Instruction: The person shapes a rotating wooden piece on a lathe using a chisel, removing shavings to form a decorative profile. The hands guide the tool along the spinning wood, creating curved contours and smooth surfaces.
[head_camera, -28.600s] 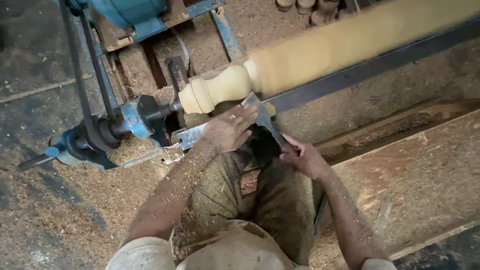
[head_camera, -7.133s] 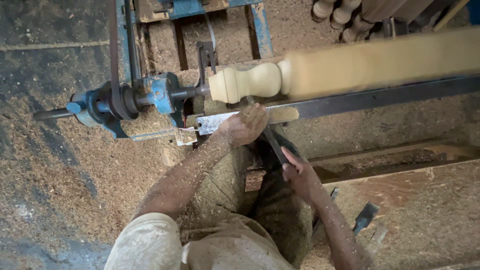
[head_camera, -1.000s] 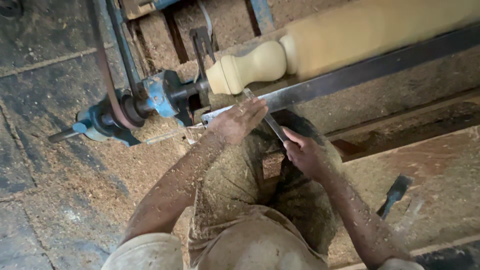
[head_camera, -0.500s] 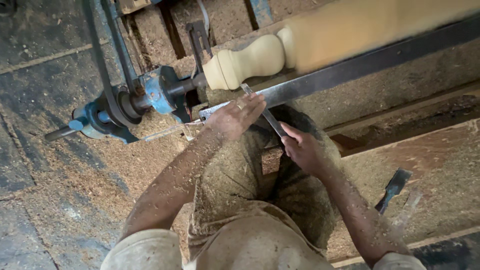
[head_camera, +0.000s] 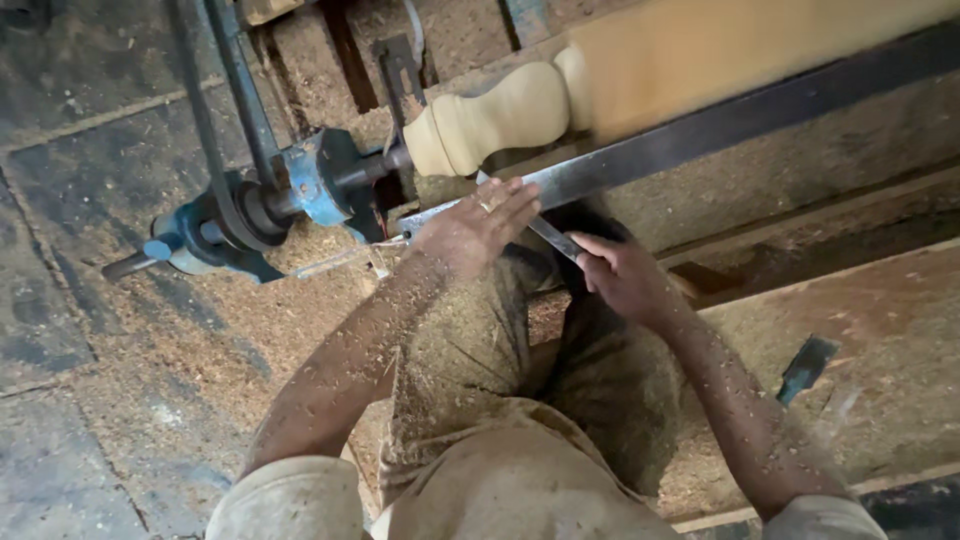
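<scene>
The wooden spindle (head_camera: 620, 90) sat mounted on the lathe, its rounded end (head_camera: 490, 120) against the blue drive head (head_camera: 320, 185) and its surface blurred, which suggested rotation. The left hand (head_camera: 475, 225) lay on the steel tool rest (head_camera: 700, 130), fingers extended and pressed down over the blade of the turning chisel (head_camera: 545, 230). The right hand (head_camera: 625, 280) was closed around the chisel's rear portion, just beside the person's knee. Compared with one second earlier, the left hand had shifted slightly toward the spindle's bulbous end, and the chisel tip now met the wood below the rounded end; the grip of both hands was unchanged. This indicated that shaping of the end profile was in progress. A spare chisel (head_camera: 805, 368) lay on the sawdust-covered plank (head_camera: 900, 330) to the right, untouched.
</scene>
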